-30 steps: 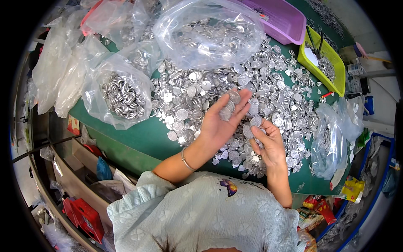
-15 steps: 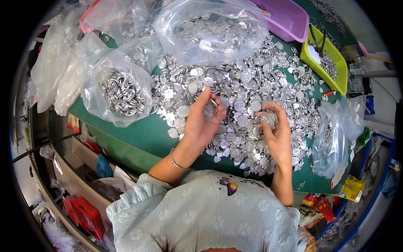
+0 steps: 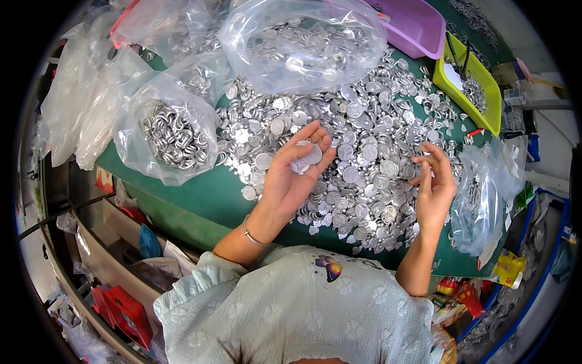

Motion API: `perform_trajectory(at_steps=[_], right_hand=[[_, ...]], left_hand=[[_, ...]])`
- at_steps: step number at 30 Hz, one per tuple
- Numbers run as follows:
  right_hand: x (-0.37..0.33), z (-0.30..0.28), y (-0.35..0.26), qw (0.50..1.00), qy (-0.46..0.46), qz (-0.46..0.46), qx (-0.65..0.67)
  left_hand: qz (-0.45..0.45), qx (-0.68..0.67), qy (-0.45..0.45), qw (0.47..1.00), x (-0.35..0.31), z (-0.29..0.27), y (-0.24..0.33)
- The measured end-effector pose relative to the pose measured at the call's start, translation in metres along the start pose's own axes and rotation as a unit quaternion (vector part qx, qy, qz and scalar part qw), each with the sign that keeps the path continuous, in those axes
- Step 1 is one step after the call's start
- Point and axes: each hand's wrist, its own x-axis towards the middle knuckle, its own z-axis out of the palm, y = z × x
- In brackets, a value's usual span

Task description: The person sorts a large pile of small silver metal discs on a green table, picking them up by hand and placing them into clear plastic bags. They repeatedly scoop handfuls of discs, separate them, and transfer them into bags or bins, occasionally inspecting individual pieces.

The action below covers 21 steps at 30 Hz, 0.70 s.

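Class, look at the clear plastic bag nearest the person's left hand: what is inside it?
The clear bag holds a heap of small round silver metal caps. Its crumpled folds hide the lower layers and the bottom.

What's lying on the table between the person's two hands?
In the head view, between the left hand and the right hand lies part of the heap of small silver metal discs, spread thickly over the green table.
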Motion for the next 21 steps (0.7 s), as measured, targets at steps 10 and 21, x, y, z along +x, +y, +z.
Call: perform_trajectory(at_steps=[10, 21], right_hand=[[0.011, -0.007, -0.025, 0.916, -0.202, -0.195, -0.286], [-0.011, 0.006, -0.005, 0.974, -0.153, -0.106, -0.132]], left_hand=[[-0.077, 0.023, -0.106, 0.991, 0.015, -0.03, 0.011], [-0.152, -0.086, -0.119, 0.977, 0.006, 0.004, 0.007]])
